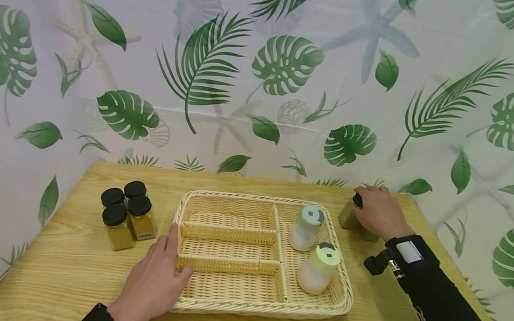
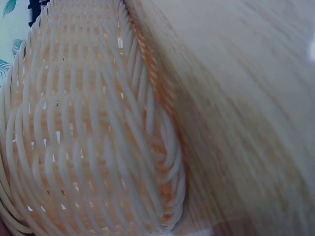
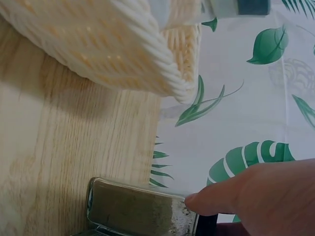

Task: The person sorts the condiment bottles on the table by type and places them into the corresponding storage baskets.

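A pale wicker basket [image 1: 227, 307] with woven dividers sits mid-table. My left hand [image 1: 154, 278] holds its left rim, thumb over the inner side and fingers along the outside; the left wrist view shows only the woven wall [image 2: 83, 128] and tabletop. To the right of the basket, my right hand [image 1: 382, 210] grips a glass spice jar [image 3: 138, 209] of grey-brown powder near its black lid [image 1: 358, 200]. Part of another jar shows beneath that hand. In the basket's right compartment stand a blue-grey-capped shaker [image 1: 304, 235] and a yellow-green-capped shaker [image 1: 315, 276], both with white contents.
Several black-lidded jars [image 1: 117, 235] of yellowish powder stand close together left of the basket. A leaf-print cloth [image 1: 258, 145] hangs behind the wooden table [image 1: 63, 261]. The three left compartments of the basket hold nothing visible.
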A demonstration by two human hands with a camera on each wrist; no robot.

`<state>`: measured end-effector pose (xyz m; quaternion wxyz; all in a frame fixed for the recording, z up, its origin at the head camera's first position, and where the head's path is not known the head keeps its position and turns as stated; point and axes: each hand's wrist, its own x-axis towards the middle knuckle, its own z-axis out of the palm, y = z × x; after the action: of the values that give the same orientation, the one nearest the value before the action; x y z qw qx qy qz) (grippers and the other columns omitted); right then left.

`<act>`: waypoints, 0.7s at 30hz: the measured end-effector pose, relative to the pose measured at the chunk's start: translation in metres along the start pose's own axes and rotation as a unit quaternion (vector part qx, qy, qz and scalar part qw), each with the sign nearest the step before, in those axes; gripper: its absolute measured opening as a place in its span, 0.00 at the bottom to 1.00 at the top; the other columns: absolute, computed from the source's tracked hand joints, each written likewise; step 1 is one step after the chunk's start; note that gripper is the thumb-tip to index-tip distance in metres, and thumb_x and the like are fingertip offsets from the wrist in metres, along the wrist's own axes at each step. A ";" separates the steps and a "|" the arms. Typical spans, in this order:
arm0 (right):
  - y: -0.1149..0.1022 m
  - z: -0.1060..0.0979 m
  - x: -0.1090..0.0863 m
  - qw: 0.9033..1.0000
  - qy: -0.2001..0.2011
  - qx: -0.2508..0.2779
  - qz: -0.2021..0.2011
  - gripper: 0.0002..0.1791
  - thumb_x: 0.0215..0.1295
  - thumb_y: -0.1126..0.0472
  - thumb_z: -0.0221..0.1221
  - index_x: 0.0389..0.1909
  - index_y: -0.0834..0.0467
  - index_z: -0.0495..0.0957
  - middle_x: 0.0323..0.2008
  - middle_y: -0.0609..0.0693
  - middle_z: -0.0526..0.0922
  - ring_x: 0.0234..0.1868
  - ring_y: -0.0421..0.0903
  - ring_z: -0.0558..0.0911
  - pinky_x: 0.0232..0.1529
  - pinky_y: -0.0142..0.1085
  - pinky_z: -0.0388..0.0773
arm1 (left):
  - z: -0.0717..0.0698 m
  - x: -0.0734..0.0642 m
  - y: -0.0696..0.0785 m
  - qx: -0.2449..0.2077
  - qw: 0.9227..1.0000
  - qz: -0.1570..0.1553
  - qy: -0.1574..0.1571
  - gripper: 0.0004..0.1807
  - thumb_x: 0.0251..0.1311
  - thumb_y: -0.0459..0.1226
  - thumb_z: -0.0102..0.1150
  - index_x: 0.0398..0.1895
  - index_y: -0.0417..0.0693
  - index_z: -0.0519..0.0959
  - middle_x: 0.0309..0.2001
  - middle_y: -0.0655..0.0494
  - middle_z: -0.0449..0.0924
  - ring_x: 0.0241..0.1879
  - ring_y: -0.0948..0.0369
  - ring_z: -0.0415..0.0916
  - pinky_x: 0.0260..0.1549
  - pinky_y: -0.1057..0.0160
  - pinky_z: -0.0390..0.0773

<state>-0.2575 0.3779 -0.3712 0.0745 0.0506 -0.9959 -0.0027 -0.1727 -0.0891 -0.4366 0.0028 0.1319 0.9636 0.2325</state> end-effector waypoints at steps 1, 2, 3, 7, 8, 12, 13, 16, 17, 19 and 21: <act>0.000 0.000 0.001 1.000 0.001 -0.004 -0.001 0.25 0.58 0.65 0.58 0.57 0.71 0.72 0.48 0.73 0.75 0.48 0.69 0.68 0.43 0.61 0.71 | 0.000 0.000 0.000 0.000 1.000 0.000 0.001 0.46 0.62 0.49 0.48 0.74 0.36 0.41 0.59 0.37 0.63 0.52 0.50 0.64 0.33 0.50 0.75; 0.000 0.000 0.001 1.000 0.003 -0.007 -0.002 0.24 0.58 0.65 0.58 0.56 0.71 0.73 0.47 0.73 0.76 0.47 0.69 0.68 0.42 0.61 0.71 | 0.000 0.000 0.000 0.001 1.000 0.001 0.001 0.46 0.62 0.49 0.48 0.74 0.36 0.41 0.59 0.37 0.63 0.52 0.50 0.64 0.33 0.50 0.75; 0.000 0.001 0.002 1.000 0.004 -0.011 -0.004 0.23 0.58 0.65 0.59 0.55 0.71 0.73 0.45 0.73 0.77 0.46 0.69 0.69 0.41 0.61 0.72 | 0.000 0.000 0.000 0.002 1.000 0.001 0.002 0.46 0.62 0.49 0.48 0.74 0.36 0.41 0.59 0.37 0.62 0.52 0.50 0.64 0.34 0.50 0.75; 0.000 0.000 0.005 1.000 0.002 -0.021 -0.012 0.21 0.57 0.65 0.59 0.51 0.71 0.76 0.41 0.71 0.79 0.42 0.66 0.72 0.36 0.58 0.75 | 0.001 -0.001 0.000 0.005 1.000 0.002 0.007 0.46 0.62 0.49 0.48 0.74 0.36 0.41 0.59 0.37 0.63 0.53 0.50 0.63 0.36 0.48 0.76; -0.001 -0.001 0.006 1.000 -0.001 -0.020 -0.012 0.20 0.57 0.65 0.59 0.50 0.71 0.76 0.40 0.70 0.79 0.41 0.65 0.73 0.34 0.57 0.75 | 0.001 -0.001 0.000 0.005 1.000 0.002 0.008 0.46 0.62 0.49 0.48 0.74 0.35 0.41 0.59 0.37 0.63 0.53 0.50 0.64 0.36 0.48 0.76; -0.003 -0.003 0.007 1.000 -0.018 -0.013 -0.004 0.20 0.56 0.64 0.60 0.49 0.70 0.77 0.38 0.68 0.79 0.37 0.61 0.75 0.30 0.54 0.77 | 0.001 -0.001 0.000 0.005 1.000 0.004 0.010 0.46 0.62 0.49 0.49 0.74 0.35 0.42 0.59 0.37 0.63 0.53 0.50 0.64 0.36 0.48 0.76; -0.004 -0.003 0.007 1.000 -0.021 -0.012 -0.001 0.20 0.56 0.64 0.60 0.48 0.70 0.77 0.37 0.67 0.79 0.35 0.60 0.75 0.29 0.53 0.77 | 0.001 -0.001 0.001 0.005 1.000 0.004 0.010 0.46 0.62 0.49 0.49 0.74 0.35 0.42 0.59 0.37 0.63 0.53 0.49 0.64 0.36 0.48 0.76; -0.007 -0.004 0.006 1.000 -0.024 -0.016 0.003 0.19 0.56 0.62 0.61 0.47 0.70 0.78 0.36 0.66 0.80 0.32 0.57 0.76 0.28 0.52 0.77 | 0.000 -0.001 0.001 0.005 1.000 0.004 0.009 0.46 0.62 0.50 0.49 0.74 0.35 0.42 0.59 0.37 0.63 0.53 0.49 0.64 0.36 0.48 0.76; -0.008 -0.005 0.006 1.000 -0.024 -0.017 0.003 0.19 0.56 0.62 0.62 0.46 0.70 0.78 0.35 0.66 0.80 0.32 0.56 0.76 0.27 0.52 0.77 | 0.000 -0.001 0.001 0.005 1.000 0.003 0.008 0.46 0.62 0.50 0.49 0.74 0.35 0.42 0.59 0.37 0.63 0.53 0.49 0.64 0.36 0.48 0.76; -0.010 -0.007 0.006 1.000 -0.020 -0.017 0.002 0.19 0.55 0.62 0.62 0.46 0.70 0.78 0.34 0.65 0.79 0.30 0.55 0.76 0.26 0.51 0.77 | 0.000 -0.001 0.001 0.005 1.000 0.002 0.007 0.46 0.62 0.50 0.49 0.74 0.35 0.42 0.59 0.37 0.63 0.53 0.49 0.64 0.35 0.48 0.76; -0.012 -0.009 0.006 1.000 -0.014 -0.013 -0.001 0.19 0.55 0.62 0.61 0.45 0.69 0.78 0.34 0.65 0.79 0.29 0.54 0.76 0.25 0.49 0.76 | 0.000 -0.001 0.001 0.005 1.000 0.002 0.007 0.46 0.62 0.50 0.49 0.74 0.35 0.42 0.59 0.37 0.63 0.53 0.49 0.64 0.35 0.48 0.76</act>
<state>-0.2610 0.3652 -0.3617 0.0616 0.0508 -0.9967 -0.0165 -0.1715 -0.0885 -0.4359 -0.0055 0.1317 0.9645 0.2286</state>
